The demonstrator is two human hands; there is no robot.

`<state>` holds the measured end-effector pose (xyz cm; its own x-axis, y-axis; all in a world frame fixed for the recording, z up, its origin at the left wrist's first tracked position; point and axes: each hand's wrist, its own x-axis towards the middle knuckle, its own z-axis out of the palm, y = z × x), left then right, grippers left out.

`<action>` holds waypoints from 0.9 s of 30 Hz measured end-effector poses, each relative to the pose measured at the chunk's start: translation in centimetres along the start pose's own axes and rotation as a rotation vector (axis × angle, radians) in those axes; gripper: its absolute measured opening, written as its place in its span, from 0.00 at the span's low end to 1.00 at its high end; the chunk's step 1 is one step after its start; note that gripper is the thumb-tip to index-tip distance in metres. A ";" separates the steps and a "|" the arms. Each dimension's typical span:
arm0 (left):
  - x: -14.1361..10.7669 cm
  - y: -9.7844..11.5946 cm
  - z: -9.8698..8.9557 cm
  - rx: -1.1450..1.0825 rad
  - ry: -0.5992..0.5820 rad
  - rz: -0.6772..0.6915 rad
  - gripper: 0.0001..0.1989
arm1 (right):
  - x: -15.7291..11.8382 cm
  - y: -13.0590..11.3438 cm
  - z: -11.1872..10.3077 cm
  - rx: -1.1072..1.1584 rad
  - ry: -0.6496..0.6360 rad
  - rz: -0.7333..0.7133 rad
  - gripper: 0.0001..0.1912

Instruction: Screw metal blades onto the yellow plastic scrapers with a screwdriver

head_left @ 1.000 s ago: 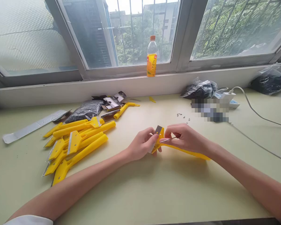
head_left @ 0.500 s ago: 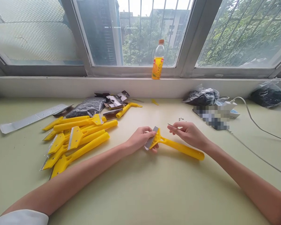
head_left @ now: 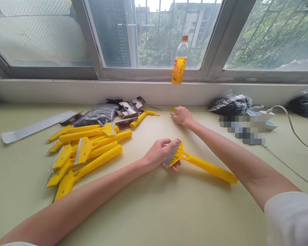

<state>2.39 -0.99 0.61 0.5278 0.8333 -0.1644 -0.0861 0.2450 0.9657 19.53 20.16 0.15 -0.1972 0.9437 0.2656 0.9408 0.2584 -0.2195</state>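
We grip yellow plastic scraper (head_left: 207,166) in left hand (head_left: 157,154), fingers closed round its grey-bladed head, handle pointing right above pale green bench (head_left: 149,212). Our right hand (head_left: 182,116) pinches thin metal tool (head_left: 166,112) beside small yellow piece (head_left: 173,109).

The left hand (head_left: 160,153) is closed in a thumb-over-fingers pinch, its forearm low and slanting inward; the right hand (head_left: 182,116) reaches farther forward, its arm extended, palm down, fingers pointing left.
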 end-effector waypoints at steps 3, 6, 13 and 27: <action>-0.1 -0.1 0.2 -0.023 0.017 0.007 0.24 | 1.4 -0.6 1.0 -0.028 -0.048 0.028 0.18; 0.1 -0.4 0.3 -0.041 0.015 0.017 0.24 | 0.4 -0.1 0.7 -0.024 -0.091 -0.022 0.17; 0.6 -0.8 0.3 -0.016 -0.032 0.063 0.24 | -10.3 4.4 -3.3 0.136 -0.017 -0.306 0.13; 0.3 -0.5 -0.1 0.047 -0.020 0.065 0.27 | -16.3 4.8 -6.5 0.207 -0.030 -0.316 0.11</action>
<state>2.50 -0.81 0.07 0.5394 0.8364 -0.0979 -0.0812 0.1674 0.9825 29.07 4.70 0.83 -0.4799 0.8154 0.3238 0.7571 0.5714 -0.3168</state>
